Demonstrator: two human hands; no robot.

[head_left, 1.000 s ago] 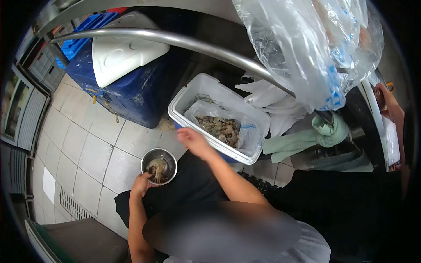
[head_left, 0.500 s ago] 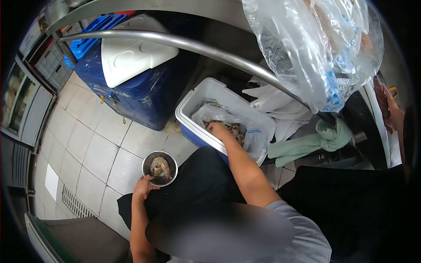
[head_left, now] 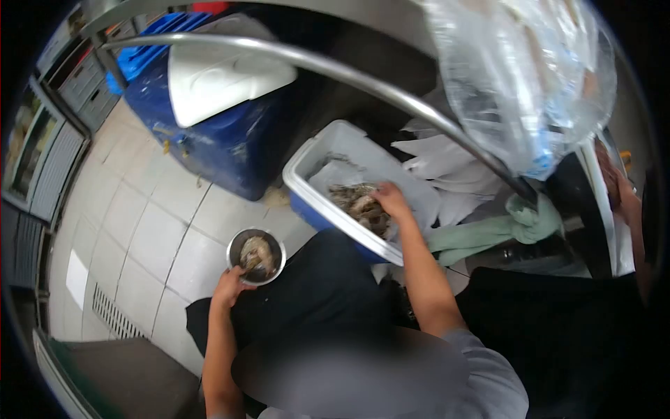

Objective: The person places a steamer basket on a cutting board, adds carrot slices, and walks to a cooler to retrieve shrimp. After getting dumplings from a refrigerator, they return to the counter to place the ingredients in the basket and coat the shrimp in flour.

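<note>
My left hand (head_left: 229, 286) grips the near rim of a round metal bowl (head_left: 280, 260), held low over the floor beside my knee. Several shrimp (head_left: 257, 255) lie inside the bowl. My right hand (head_left: 392, 200) reaches into a white-lined blue cooler box (head_left: 301, 183), at the right side of a heap of shrimp (head_left: 370, 218). Its fingers are bent together at the edge of the heap, by the clear plastic bag around the shrimp. Whether they pinch the bag or a shrimp is too blurred to tell.
A large blue container (head_left: 209, 157) with a white lid (head_left: 223, 77) stands beyond the cooler. A metal rail (head_left: 335, 70) crosses above, with plastic bags (head_left: 520, 91) hanging at right. A green towel (head_left: 481, 237) is tied nearby. Another person's hand (head_left: 618, 185) shows at far right.
My right hand has moved right across the shrimp to the heap's right side, and more of the shrimp is exposed. My left hand still holds the bowl, which has barely shifted.
</note>
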